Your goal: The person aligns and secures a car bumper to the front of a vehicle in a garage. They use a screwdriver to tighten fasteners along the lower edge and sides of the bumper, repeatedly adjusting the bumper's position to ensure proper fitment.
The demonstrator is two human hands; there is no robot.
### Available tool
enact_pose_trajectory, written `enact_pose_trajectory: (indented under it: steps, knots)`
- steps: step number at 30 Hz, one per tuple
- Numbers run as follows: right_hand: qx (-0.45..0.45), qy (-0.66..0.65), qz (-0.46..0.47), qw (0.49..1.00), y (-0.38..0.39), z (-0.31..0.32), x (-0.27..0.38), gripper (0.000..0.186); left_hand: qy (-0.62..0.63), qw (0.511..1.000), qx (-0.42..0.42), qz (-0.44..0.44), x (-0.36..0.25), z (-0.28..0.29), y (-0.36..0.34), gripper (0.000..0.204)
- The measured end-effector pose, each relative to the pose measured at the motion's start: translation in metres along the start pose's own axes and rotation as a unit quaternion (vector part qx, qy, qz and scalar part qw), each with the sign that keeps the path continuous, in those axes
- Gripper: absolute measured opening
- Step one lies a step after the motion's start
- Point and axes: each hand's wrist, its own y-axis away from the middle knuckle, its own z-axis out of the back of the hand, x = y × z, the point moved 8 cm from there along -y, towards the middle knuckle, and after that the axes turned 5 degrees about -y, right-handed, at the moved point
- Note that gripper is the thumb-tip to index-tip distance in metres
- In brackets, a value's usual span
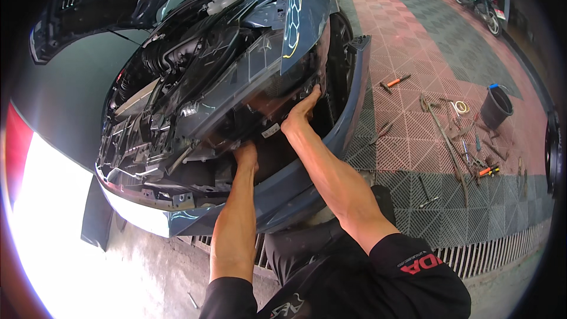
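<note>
A large headlight [260, 91] with a clear, dark-backed lens lies tilted in the front corner of a dark blue car. My right hand [304, 109] grips its outer lower end beside the wheel opening, fingers partly hidden. Under the inner part of the headlight is my left hand [247, 153]; its fingers disappear beneath the housing, so their grip does not show. Between my hands, a white label [270, 130] is on the underside. The blue front bumper [283, 192] hangs away from the body below my forearms, with a dark gap behind it.
The fender [310, 9] rises beyond the headlight, and the engine bay is exposed. On the tiled floor at right lie a hammer [395, 82], a long bar [444, 136], a tape roll [460, 107] and several hand tools near a black bucket [496, 106]. A motorcycle [478, 0] stands farther back.
</note>
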Motion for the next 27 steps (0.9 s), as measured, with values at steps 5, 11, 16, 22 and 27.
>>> enact_pose_trajectory:
  steps: [5, 11, 16, 22, 27]
  knots:
    - [0.036, -0.01, -0.007, 0.999, -0.008, -0.012, -0.001, 0.123, -0.066, 0.998, -0.002, 0.001, -0.007, 0.005, -0.006, 0.05]
    - [0.049, -0.008, -0.014, 0.999, -0.015, -0.013, -0.002, 0.125, -0.093, 0.995, -0.033, -0.03, -0.032, -0.003, 0.005, 0.052]
    - [0.069, 0.014, 0.031, 0.997, 0.004, -0.016, 0.0, 0.121, -0.087, 0.993, -0.074, -0.017, -0.042, 0.003, 0.023, 0.055]
    - [0.079, 0.025, 0.051, 0.995, 0.004, -0.018, 0.016, 0.105, -0.083, 0.991, -0.011, 0.1, -0.063, -0.017, 0.04, 0.051]
    - [0.174, 0.042, 0.038, 0.983, -0.001, -0.028, 0.003, 0.092, -0.102, 0.991, -0.054, -0.06, -0.037, 0.002, 0.011, 0.046]
